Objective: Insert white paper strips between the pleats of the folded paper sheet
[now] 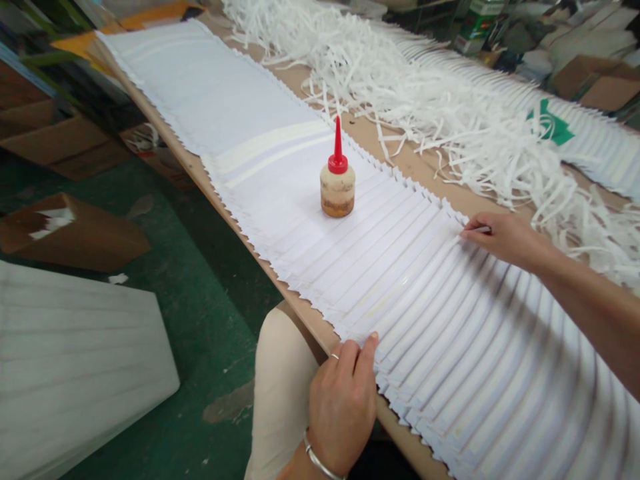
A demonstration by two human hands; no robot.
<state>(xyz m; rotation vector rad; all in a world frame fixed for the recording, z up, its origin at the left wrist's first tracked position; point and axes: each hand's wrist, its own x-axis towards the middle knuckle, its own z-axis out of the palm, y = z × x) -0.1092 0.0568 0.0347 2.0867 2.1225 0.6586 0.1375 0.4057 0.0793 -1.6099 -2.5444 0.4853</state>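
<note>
My left hand (345, 387) is closed at the near edge of a long row of overlapping white sheets (280, 180), its thumb pressed down on the end of a white strip (420, 288). At the far edge, my right hand (505, 240) pinches the other end of this strip between thumb and fingertips. The strip spans the sheets between my hands. Shiny wet streaks show on the sheet just left of it. A small glue bottle (337, 193) with a red pointed nozzle stands upright on the sheets, left of both hands.
A large heap of loose white paper strips (400, 100) lies along the far side of the brown table (420, 163). Behind it is another row of layered sheets (600, 147) with a green scrap (553, 123). Cardboard boxes (75, 233) and a white block (80, 360) stand at left.
</note>
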